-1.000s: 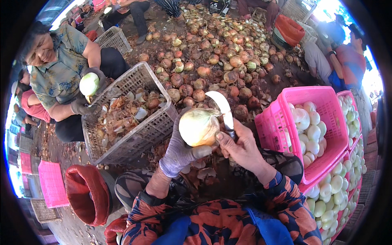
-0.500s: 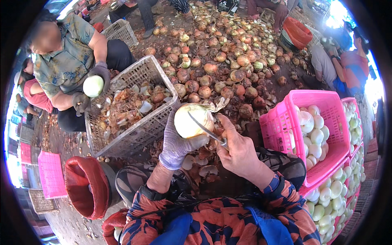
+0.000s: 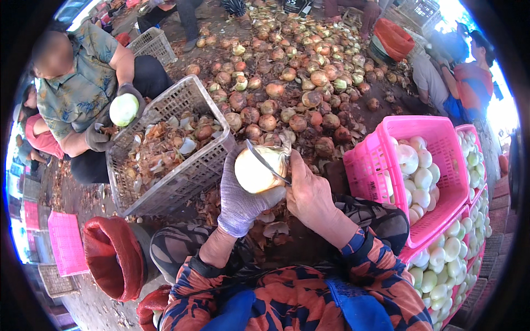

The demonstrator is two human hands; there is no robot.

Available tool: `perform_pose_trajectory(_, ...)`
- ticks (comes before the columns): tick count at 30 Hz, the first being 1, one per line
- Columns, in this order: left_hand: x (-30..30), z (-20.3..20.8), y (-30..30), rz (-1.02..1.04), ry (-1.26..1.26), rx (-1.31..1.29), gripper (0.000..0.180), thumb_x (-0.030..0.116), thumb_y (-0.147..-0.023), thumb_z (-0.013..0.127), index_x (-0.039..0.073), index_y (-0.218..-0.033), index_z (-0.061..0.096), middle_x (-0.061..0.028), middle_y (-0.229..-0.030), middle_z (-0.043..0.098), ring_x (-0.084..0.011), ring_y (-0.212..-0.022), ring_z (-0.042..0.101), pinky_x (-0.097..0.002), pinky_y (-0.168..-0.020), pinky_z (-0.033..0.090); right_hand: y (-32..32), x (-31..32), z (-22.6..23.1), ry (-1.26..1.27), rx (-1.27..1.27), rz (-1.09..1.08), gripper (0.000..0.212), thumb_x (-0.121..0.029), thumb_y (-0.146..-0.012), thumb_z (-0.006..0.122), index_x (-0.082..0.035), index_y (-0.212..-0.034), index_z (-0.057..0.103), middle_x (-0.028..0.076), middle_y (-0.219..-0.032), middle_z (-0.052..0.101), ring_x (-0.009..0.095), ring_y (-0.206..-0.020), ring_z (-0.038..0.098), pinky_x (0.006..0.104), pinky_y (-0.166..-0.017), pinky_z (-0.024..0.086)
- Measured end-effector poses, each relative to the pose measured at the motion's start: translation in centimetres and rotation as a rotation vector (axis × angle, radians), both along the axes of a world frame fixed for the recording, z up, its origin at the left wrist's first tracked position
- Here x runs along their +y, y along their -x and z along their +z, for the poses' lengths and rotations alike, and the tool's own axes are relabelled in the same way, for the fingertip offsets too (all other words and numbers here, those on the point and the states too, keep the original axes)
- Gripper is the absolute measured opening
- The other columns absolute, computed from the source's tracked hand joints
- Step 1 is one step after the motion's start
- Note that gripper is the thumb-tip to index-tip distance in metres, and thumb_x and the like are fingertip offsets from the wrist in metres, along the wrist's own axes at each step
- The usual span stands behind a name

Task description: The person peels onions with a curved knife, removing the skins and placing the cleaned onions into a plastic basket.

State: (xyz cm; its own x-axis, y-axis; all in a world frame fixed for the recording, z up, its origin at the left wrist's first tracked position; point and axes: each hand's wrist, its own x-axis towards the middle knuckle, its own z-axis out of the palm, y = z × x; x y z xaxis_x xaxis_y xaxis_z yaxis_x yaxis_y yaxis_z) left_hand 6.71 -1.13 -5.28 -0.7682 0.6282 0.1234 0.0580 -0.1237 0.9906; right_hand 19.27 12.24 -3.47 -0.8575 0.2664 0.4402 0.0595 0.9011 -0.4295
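My left hand (image 3: 245, 203), in a grey-purple knitted glove, cups a pale, mostly peeled onion (image 3: 253, 175) from below and the left. Papery skin still clings to the onion's right side, by its dry neck. Bare, my right hand (image 3: 313, 194) is closed round the handle of a small curved knife (image 3: 266, 162), most of the handle being hidden in the fingers. The thin blade lies slantwise across the onion's upper right face. My right thumb and fingertips are close against the skin beside the neck.
Unpeeled onions (image 3: 273, 89) spread over the ground ahead. A grey crate (image 3: 185, 190) of skins stands front-left, where a gloved co-worker holds a peeled onion (image 3: 124, 109). Peeled onions fill a pink crate (image 3: 364, 174) and others on my right. A red mesh sack (image 3: 110, 262) stands left.
The knife and my right hand have come closer in to the onion, and the blade now crosses it more steeply. The whole view has shifted slightly. My left hand keeps its hold.
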Motion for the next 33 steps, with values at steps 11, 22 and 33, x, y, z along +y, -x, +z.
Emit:
perform_pose_trajectory(11, -0.8, 1.1, -0.7, -0.171, -0.209, -0.435, 0.09, 0.022, -0.067, 0.098, 0.0, -0.139, 0.051, -0.0123, -0.129, 0.067, -0.0228, -0.117, 0.066, -0.0377, -0.1, 0.056, 0.2, 1.1, -1.1, 0.006, -0.098, -0.032, 0.03, -0.003, -0.082, 0.066, 0.002, -0.105, 0.047, 0.02, -0.09, 0.063, 0.038, -0.073, 0.069, 0.044, -0.059, 0.056)
perform_pose_trajectory(22, -1.5, 2.1, -1.1, -0.129, -0.269, -0.547, 0.093, 0.031, -0.064, 0.095, 0.003, -0.141, 0.052, -0.0122, -0.128, 0.066, -0.0247, -0.114, 0.068, -0.0412, -0.102, 0.056, -0.6, 2.4, -2.7, 0.128, -0.271, -0.001, 0.052, -0.007, -0.085, 0.064, 0.005, -0.132, 0.044, 0.026, -0.095, 0.067, 0.045, -0.085, 0.068, 0.0503, -0.071, 0.055)
perform_pose_trajectory(33, -3.2, 3.8, 0.9, -0.276, -0.329, -0.483, 0.107, 0.029, -0.054, 0.09, -0.003, -0.146, 0.046, -0.0144, -0.134, 0.063, -0.0258, -0.121, 0.065, -0.0399, -0.105, 0.052, -1.3, 3.4, 3.8, 0.975, -0.276, 0.34, 0.078, -0.06, -0.107, 0.04, -0.002, -0.159, 0.034, 0.014, -0.088, 0.065, 0.025, -0.076, 0.066, 0.0383, -0.073, 0.053)
